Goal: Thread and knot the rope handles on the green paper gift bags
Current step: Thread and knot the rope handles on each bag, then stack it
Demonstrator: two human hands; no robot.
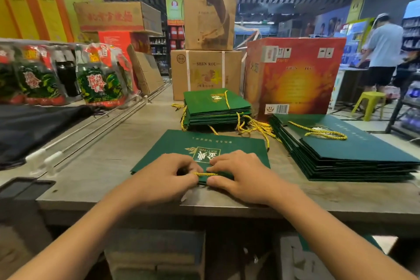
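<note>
From the head camera, a flat green paper gift bag [181, 150] lies on the grey table [109, 161], right in front of the person, with its near edge close to the table's front edge. The left hand [163, 177] and the right hand [241, 175] both rest on that near edge, close together. Between them runs a short bit of yellow rope [205, 174], pulled straight. Each hand pinches one end of it with curled fingers and thumb. The hands probably hold it tight like this so the rope can go through the bag's holes or be tied; the holes and any knot are hidden under the fingers. The hands also press the bag down, likely so it does not slide. The bag is dark green with gold writing and a gold badge, upside down to the person. Behind it sits a pile of green bags [216, 107] with yellow handles hanging out. Another pile of bags [341, 150] lies to the right, with a loose rope [322, 133] on top.
</note>
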